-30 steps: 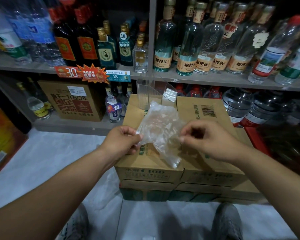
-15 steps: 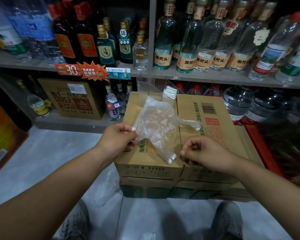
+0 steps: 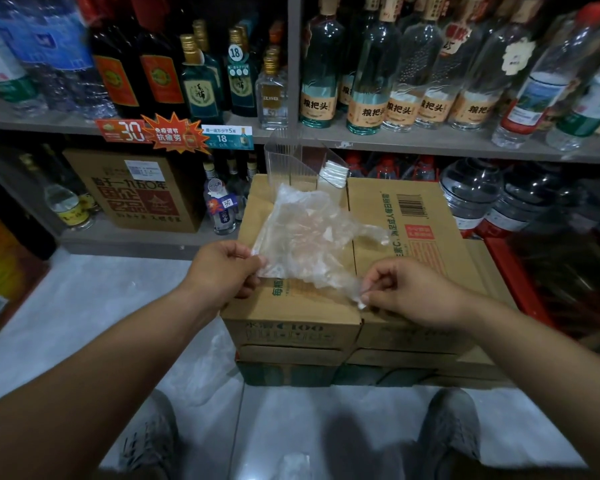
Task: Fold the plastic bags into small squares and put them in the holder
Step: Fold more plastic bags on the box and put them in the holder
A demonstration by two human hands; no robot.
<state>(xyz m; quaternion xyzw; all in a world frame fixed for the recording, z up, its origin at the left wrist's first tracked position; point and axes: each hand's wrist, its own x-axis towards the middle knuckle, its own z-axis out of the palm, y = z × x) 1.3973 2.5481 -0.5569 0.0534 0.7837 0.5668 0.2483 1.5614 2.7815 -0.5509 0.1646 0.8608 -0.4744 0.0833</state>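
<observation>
2 grips pinching plastic bag: left hand, right hand (above cardboard boxes).

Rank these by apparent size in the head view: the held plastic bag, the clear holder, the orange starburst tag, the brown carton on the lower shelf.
Largest: plastic bag and brown carton, about alike; the bag is nearer the camera, so not ranked apart.
Then clear holder.
Smallest: orange starburst tag.
</observation>
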